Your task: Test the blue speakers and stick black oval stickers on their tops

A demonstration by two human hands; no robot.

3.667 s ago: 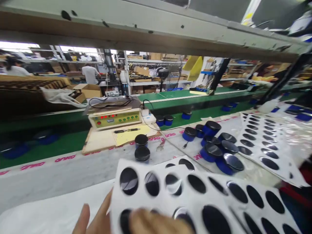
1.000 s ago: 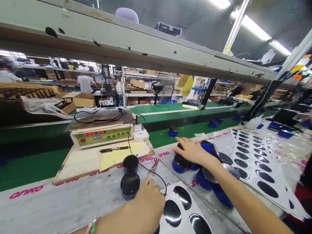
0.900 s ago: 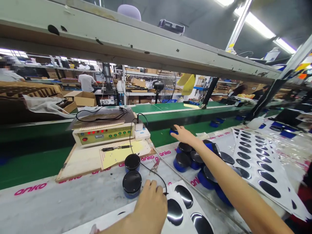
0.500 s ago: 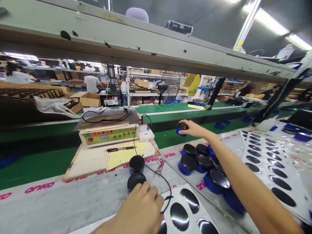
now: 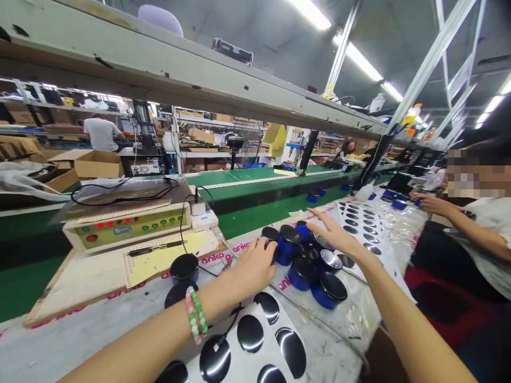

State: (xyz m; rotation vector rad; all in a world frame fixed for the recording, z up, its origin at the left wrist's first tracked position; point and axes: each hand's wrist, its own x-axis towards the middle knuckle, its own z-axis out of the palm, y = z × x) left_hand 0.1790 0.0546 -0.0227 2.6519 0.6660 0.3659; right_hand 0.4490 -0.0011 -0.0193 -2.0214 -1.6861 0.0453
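Observation:
My left hand [image 5: 251,267], with a pink and green bead bracelet at its wrist, has its fingers round a black-topped part [image 5: 272,250] at the left side of a cluster of blue round parts [image 5: 304,270]. Above the cluster's right side, my right hand [image 5: 328,230] has its fingers apart and holds nothing. Two more black-topped parts [image 5: 184,267] stand beside the yellow paper, the nearer one partly behind my left wrist. Sheets of black oval stickers [image 5: 250,333] lie in front of my left hand.
A control box [image 5: 128,226] with red and green lights stands at left, a pen [image 5: 157,248] before it. A green conveyor [image 5: 247,213] runs behind. A cable crosses the table. At right are more sticker sheets [image 5: 365,226] and a person [image 5: 485,223].
The view has turned right. My left hand has moved from the two parts to the cluster. My right hand has come back from over the conveyor and let go of its blue part.

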